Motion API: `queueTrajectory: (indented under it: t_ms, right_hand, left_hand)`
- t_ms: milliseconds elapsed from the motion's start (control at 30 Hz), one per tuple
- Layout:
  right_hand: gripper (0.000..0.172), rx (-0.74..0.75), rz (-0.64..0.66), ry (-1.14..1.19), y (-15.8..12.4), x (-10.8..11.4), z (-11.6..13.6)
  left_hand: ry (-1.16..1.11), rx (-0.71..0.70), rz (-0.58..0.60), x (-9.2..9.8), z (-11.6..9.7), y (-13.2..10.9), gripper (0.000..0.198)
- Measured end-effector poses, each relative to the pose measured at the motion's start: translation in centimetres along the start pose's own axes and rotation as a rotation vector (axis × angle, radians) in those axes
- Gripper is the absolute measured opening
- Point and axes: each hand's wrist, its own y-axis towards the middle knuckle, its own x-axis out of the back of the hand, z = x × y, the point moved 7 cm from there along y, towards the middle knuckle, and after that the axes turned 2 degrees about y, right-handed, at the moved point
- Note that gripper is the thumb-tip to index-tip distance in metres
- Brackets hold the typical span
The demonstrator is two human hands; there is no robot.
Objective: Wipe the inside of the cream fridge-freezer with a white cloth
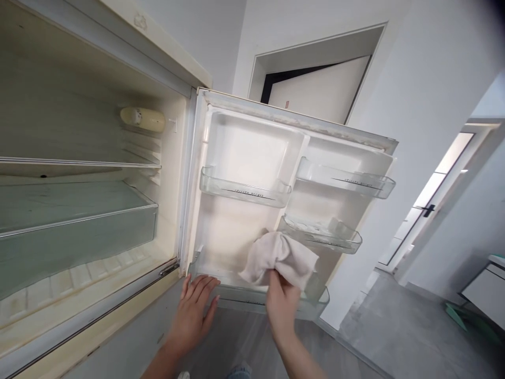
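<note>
A pale cloth [278, 258] is bunched in my right hand [282, 302], its loose part fanned out in front of the lower inner side of the open fridge door [229, 231]. My left hand [193, 310] lies at the left end of the clear bottom door bin [252, 301], near the hinge side, with fingers stretched and thumb apart. Just right of the cloth is a clear door bin [339, 239]. Higher up are a left door bin [244, 190] and a right door bin [351, 181]. Whether the cloth touches the door panel, I cannot tell.
To the left stands the fridge compartment [169, 210] with a glass shelf [79, 162], a clear drawer [98, 234] and a cream lamp housing [142, 120]. Behind the fridge door are a white wall and a doorway. Grey floor [379, 316] spreads to the right.
</note>
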Motion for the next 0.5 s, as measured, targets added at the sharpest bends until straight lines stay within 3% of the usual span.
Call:
queueTrajectory:
  t_ms: [133, 200, 333, 433, 500]
  right_hand:
    - [0.038, 0.726, 0.005, -0.324, 1.2, -4.6, 2.9]
    - [0.038, 0.912, 0.058, -0.552, 2.4, -7.9, 3.3]
    - [0.044, 0.89, 0.243, -0.898, 5.0, -12.9, 2.3]
    - [0.042, 0.889, 0.302, -0.951, 4.6, -13.8, 1.3]
    - [0.043, 0.943, 0.317, -0.95, 3.6, -13.6, 0.2]
  left_hand:
    - [-0.003, -0.009, 0.02, 0.0, -0.2, 0.0, 0.034]
    - [0.0, -0.017, 0.023, 0.1, -0.2, 0.0, 0.034]
    - [0.022, -0.034, -0.004, 0.7, -0.3, 0.0, 0.036]
    - [0.071, -0.046, -0.044, 0.9, -0.6, 0.2, 0.035]
    - [0.088, -0.067, -0.15, 0.7, -1.0, 0.4, 0.028]
